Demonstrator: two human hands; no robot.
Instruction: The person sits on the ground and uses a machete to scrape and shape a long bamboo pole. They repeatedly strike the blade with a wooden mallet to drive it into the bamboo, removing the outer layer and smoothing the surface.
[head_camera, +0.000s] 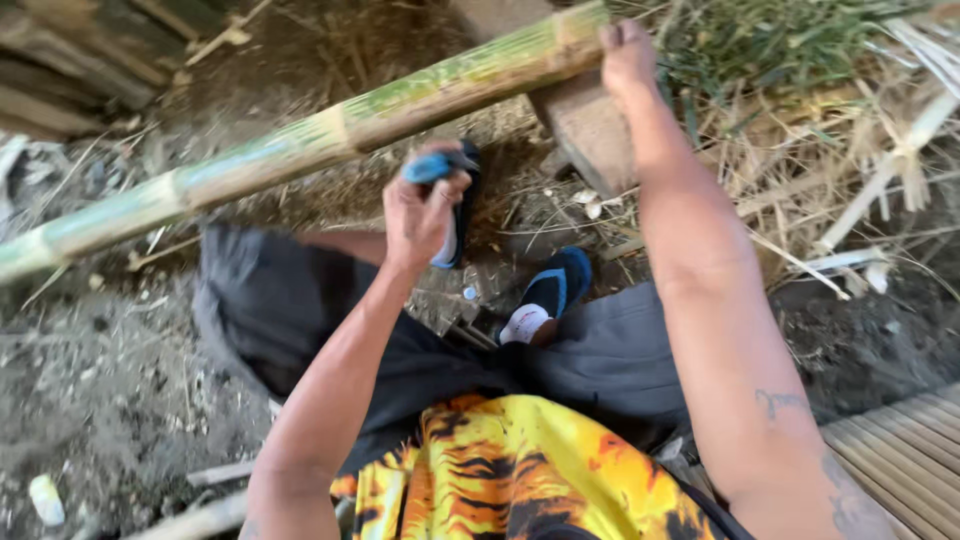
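Gripping from above, the right hand (628, 55) is clamped on a long green and yellow bamboo pole (300, 140), which slants across the view from lower left to upper right. Its upper end rests on a grey stone block (590, 130) beside dry grass (800, 60). Below the pole, the left hand (420, 210) is closed around a blue-handled tool (435, 165); its working end is hidden. Dark shorts (280, 300), a yellow flame-patterned shirt (500, 470) and blue sandals (550, 290) show beneath, over bare earth (90, 380).
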